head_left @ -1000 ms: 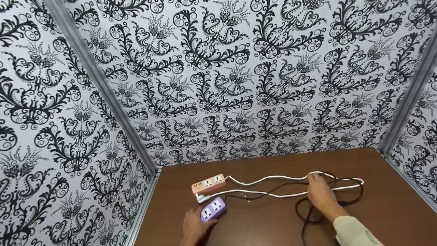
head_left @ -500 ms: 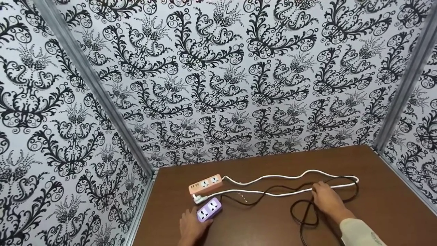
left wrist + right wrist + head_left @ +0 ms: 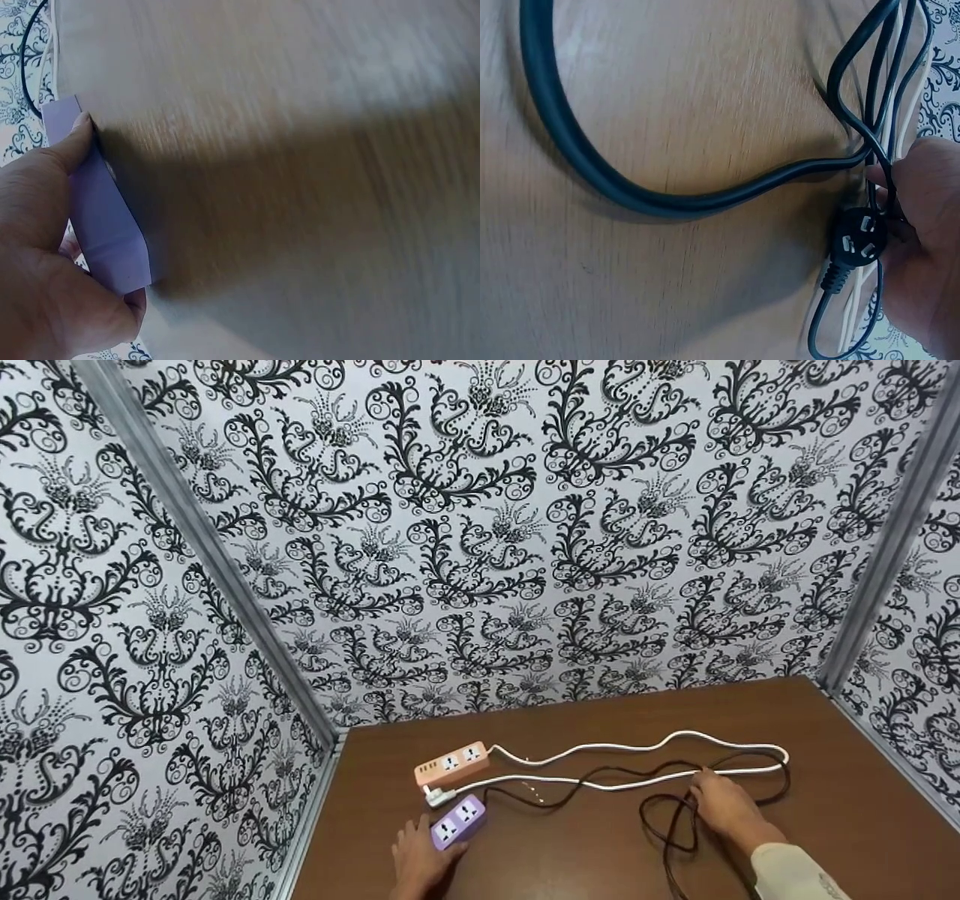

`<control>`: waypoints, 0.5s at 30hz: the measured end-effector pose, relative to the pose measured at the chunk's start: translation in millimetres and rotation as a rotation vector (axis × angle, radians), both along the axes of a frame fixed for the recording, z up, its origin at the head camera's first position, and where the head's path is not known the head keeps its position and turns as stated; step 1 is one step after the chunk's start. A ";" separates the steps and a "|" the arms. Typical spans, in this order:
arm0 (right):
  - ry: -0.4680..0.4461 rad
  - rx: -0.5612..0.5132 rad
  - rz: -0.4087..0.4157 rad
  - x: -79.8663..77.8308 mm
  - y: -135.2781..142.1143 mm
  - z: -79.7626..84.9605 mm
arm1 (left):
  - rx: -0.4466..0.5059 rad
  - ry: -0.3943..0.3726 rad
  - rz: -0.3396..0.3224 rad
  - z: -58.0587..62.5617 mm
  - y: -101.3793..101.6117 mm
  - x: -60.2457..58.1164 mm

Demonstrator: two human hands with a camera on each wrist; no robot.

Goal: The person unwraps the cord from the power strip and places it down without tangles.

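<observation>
Purple power strip (image 3: 457,822), setting: patterned walls (image 3: 480,547) at back and both sides; brown table (image 3: 570,855) beneath.
White cord (image 3: 611,747): long loop across table, 2 runs, bend at right.
Black cord (image 3: 682,205): from purple strip's far end, crossing white cord; loose coils crowd right hand.
Right hand (image 3: 727,810): fingers curled round black cord, over white cord's near run; contact with white cannot be told.
Left hand (image 3: 418,856): grips purple strip, thumb on near side.
Orange power strip (image 3: 451,765): 2 outlets; behind purple strip, clear of both hands.
Purple strip position: left part of table, 2 outlets facing up.
White plug (image 3: 436,796): between 2 strips, obstructing that gap.
Black plug (image 3: 861,237): just beside right hand's fingers, 3 pins showing.
</observation>
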State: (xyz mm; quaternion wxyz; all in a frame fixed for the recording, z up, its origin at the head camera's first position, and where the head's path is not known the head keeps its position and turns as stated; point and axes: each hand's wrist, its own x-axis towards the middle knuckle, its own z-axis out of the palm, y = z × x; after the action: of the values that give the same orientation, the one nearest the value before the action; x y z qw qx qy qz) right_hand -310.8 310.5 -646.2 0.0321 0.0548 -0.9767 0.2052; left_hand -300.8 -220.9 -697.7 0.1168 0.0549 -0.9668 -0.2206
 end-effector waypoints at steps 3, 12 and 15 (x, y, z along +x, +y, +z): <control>0.019 -0.006 -0.007 0.2 -0.4 -3.3 | 0.000 0.001 0.001 3.2 1.4 3.3; 0.066 -0.022 -0.029 3.1 1.8 -21.1 | 0.012 -0.009 0.001 6.1 5.0 6.7; 0.071 -0.040 -0.033 3.8 0.5 -21.9 | -0.011 0.015 0.001 4.5 5.9 7.3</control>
State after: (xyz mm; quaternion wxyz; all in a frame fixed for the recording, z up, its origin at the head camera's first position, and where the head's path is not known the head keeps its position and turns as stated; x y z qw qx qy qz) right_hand -307.0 311.0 -668.2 0.0710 0.0453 -0.9714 0.2222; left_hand -293.4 -215.0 -693.3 0.1243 0.0529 -0.9671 -0.2156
